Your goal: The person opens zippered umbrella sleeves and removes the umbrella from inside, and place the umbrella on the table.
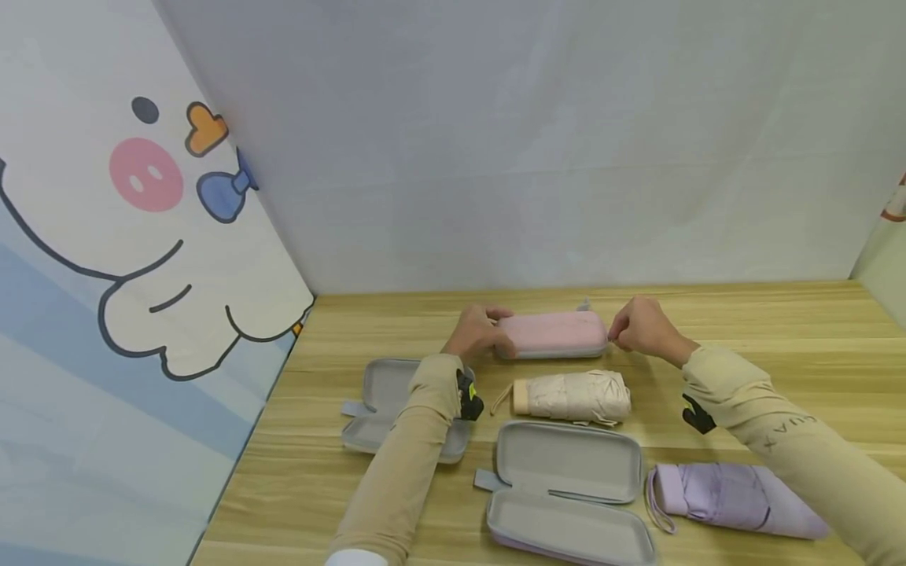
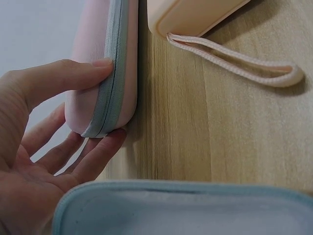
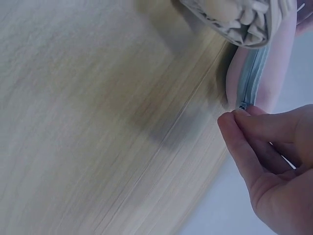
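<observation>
A closed pink zip case (image 1: pixel 555 332) with a grey-green zipper (image 2: pixel 110 93) lies at the back of the wooden table. My left hand (image 1: pixel 476 333) grips its left end, the thumb on the zipper side and the fingers curled round the far end. At the case's right end, my right hand (image 1: pixel 646 327) pinches the small zipper pull (image 3: pixel 243 105) between thumb and fingertips. Just in front of the case lies a folded cream umbrella (image 1: pixel 573 395) with a wrist loop (image 2: pixel 239 63).
One open grey-lined case (image 1: pixel 385 385) sits under my left forearm. Another open case (image 1: pixel 569 464), purple outside, lies at the front middle. A folded purple umbrella (image 1: pixel 729 497) is beside it, partly behind my right sleeve. A pale curtain (image 1: pixel 566 157) hangs along the back edge.
</observation>
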Available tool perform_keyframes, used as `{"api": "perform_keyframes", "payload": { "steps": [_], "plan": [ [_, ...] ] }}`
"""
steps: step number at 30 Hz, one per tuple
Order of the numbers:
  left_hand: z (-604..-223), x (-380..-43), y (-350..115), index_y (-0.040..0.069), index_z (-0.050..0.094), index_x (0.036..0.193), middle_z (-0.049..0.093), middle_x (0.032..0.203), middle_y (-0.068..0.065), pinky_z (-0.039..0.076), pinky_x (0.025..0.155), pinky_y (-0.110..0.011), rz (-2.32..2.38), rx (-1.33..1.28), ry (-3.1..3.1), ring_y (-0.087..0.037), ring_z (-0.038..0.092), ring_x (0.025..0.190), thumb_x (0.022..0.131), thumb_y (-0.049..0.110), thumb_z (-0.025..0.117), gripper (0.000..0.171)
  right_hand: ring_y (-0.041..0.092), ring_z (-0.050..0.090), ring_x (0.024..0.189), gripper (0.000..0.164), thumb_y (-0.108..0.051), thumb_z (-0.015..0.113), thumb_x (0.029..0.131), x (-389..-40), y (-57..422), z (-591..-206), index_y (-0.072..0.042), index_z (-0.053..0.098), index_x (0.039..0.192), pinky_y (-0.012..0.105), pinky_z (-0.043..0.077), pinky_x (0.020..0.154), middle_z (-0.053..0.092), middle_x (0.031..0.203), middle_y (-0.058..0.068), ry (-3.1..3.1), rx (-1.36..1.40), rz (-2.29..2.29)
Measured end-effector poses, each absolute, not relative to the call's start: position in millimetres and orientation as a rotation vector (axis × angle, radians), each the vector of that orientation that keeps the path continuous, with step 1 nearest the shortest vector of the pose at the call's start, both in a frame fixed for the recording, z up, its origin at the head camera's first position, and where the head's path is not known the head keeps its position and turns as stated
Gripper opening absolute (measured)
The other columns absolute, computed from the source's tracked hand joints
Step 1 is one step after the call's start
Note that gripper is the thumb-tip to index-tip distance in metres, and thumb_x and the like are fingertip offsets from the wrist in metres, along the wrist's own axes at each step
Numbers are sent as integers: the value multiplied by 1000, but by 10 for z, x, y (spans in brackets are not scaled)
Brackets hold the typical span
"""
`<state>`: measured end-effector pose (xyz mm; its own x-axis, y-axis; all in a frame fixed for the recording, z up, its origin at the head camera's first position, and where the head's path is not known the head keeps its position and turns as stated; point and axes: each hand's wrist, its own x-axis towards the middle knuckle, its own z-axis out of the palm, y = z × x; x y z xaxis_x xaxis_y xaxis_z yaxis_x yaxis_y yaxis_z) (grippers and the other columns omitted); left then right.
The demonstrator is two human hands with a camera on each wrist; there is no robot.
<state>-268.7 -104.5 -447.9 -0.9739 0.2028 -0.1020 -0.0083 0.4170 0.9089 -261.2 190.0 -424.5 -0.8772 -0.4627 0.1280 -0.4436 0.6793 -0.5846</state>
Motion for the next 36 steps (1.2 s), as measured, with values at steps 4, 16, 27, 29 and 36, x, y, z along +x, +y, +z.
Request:
{"api": "perform_keyframes", "payload": {
  "steps": [4, 16, 27, 29, 36],
  "plan": [
    [-4477, -2686, -1047, 5, 68, 115, 64, 114, -12, 55, 69, -41, 1591, 158, 2466, -16, 58, 73, 55, -4, 83, 62, 10, 48, 46, 18, 14, 57, 65, -2612, 1896, -4250, 4, 72, 66, 27, 41, 47, 65, 57, 8, 2843, -769, -968],
    [-4468, -2689, -1051, 6, 68, 114, 64, 113, -13, 55, 69, -41, 1576, 139, 2477, -16, 60, 73, 55, -3, 84, 62, 11, 48, 47, 20, 13, 56, 64, -2583, 1881, -4218, 3, 73, 68, 28, 41, 48, 66, 59, 6, 2846, -749, -930],
    [-4479, -2693, -1037, 4, 68, 114, 66, 110, -13, 55, 68, -42, 1598, 154, 2472, -14, 60, 70, 55, -4, 83, 62, 11, 53, 51, 16, 12, 61, 65, -2520, 1868, -4185, 4, 74, 71, 28, 45, 51, 68, 64, 9, 2825, -741, -918],
    [-4481, -2693, -1035, 4, 68, 114, 66, 110, -12, 55, 69, -42, 1599, 155, 2472, -15, 60, 71, 55, -4, 82, 61, 11, 54, 52, 16, 12, 61, 65, -2523, 1865, -4188, 4, 74, 71, 28, 46, 51, 68, 65, 9, 2823, -743, -920],
    [-4491, -2699, -1030, 6, 68, 114, 65, 112, -11, 55, 68, -40, 1583, 154, 2492, -14, 59, 71, 56, -4, 82, 60, 11, 53, 53, 15, 10, 61, 64, -2530, 1868, -4194, 4, 74, 71, 29, 47, 52, 69, 67, 11, 2813, -751, -918]
  ]
}}
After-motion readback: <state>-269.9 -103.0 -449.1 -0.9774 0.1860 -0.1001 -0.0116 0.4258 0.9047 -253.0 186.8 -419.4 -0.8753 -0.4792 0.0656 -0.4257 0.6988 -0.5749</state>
